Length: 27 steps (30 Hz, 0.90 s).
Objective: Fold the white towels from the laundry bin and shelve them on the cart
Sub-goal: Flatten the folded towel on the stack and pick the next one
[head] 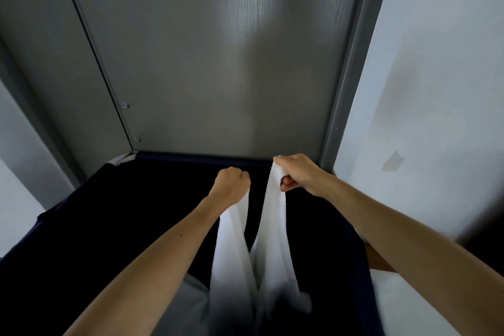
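A white towel (270,251) hangs in two long folds over the dark navy laundry bin (114,221). My left hand (231,183) grips one top corner in a closed fist. My right hand (297,174) pinches the other top corner a little higher and to the right. The two hands are close together, about a hand's width apart. The towel's lower end drops out of sight at the bottom of the view. Inside the bin it is too dark to tell what lies there. The cart is not visible.
A grey door (218,63) with a metal frame stands right behind the bin. A white wall (436,90) runs along the right side. Pale floor or wall shows at the left edge.
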Each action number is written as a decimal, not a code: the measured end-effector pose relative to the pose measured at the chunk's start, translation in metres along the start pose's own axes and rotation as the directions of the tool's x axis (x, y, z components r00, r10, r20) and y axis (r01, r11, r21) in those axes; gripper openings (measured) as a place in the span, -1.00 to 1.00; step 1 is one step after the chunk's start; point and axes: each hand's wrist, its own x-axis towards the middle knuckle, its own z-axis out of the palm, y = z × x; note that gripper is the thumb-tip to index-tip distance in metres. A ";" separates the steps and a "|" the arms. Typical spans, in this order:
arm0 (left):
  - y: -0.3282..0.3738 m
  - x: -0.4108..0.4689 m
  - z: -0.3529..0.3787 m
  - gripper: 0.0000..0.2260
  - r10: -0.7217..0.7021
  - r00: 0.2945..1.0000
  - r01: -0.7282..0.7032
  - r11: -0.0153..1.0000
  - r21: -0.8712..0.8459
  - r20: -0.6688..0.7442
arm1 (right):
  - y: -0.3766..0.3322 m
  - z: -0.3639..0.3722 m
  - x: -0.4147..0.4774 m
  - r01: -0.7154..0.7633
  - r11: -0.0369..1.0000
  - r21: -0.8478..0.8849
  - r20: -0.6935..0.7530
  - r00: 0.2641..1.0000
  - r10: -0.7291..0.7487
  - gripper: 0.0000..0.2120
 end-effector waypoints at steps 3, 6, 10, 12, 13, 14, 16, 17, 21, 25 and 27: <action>-0.001 0.001 0.005 -0.79 0.004 0.998 -0.019 0.970 -0.244 -0.059 | 0.002 0.008 -0.002 -0.080 0.994 0.073 0.045 0.996 0.077 -0.76; 0.002 -0.003 0.009 -0.73 0.052 0.987 -0.107 0.920 -0.377 -0.153 | 0.003 0.014 0.000 -0.165 0.970 0.176 0.106 0.983 0.148 -0.70; 0.008 -0.016 0.011 -0.75 0.145 0.966 -0.234 0.841 -0.488 -0.215 | -0.003 0.015 0.004 -0.289 0.902 0.322 0.214 0.950 0.228 -0.61; 0.008 -0.020 0.015 -0.70 0.175 0.960 -0.267 0.810 -0.522 -0.219 | -0.005 0.016 0.002 -0.315 0.893 0.321 0.245 0.939 0.243 -0.60; 0.009 -0.022 0.016 -0.69 0.178 0.959 -0.270 0.801 -0.534 -0.219 | -0.006 0.016 0.002 -0.319 0.891 0.323 0.252 0.936 0.244 -0.59; 0.009 -0.022 0.017 -0.70 0.179 0.959 -0.272 0.789 -0.551 -0.218 | -0.006 0.015 0.001 -0.319 0.889 0.328 0.256 0.936 0.242 -0.59; 0.010 -0.023 0.018 -0.77 0.184 0.960 -0.276 0.763 -0.585 -0.212 | -0.006 0.013 0.001 -0.316 0.883 0.347 0.257 0.938 0.234 -0.61; 0.011 -0.023 0.017 -0.82 0.190 0.962 -0.271 0.751 -0.603 -0.196 | -0.005 0.012 0.003 -0.309 0.882 0.357 0.247 0.941 0.230 -0.62; 0.011 -0.023 0.018 -0.70 0.181 0.976 -0.215 0.718 -0.662 -0.121 | -0.005 0.013 0.006 -0.271 0.910 0.314 0.220 0.953 0.208 -0.61; 0.016 -0.022 0.015 -0.82 0.132 0.977 -0.211 0.720 -0.662 -0.168 | -0.005 0.011 0.003 -0.170 0.985 -0.010 0.195 0.966 0.169 -0.53; 0.016 -0.022 0.014 -0.81 0.130 0.977 -0.209 0.726 -0.655 -0.167 | -0.005 0.008 0.007 -0.005 0.955 -0.295 0.033 0.999 0.016 -0.55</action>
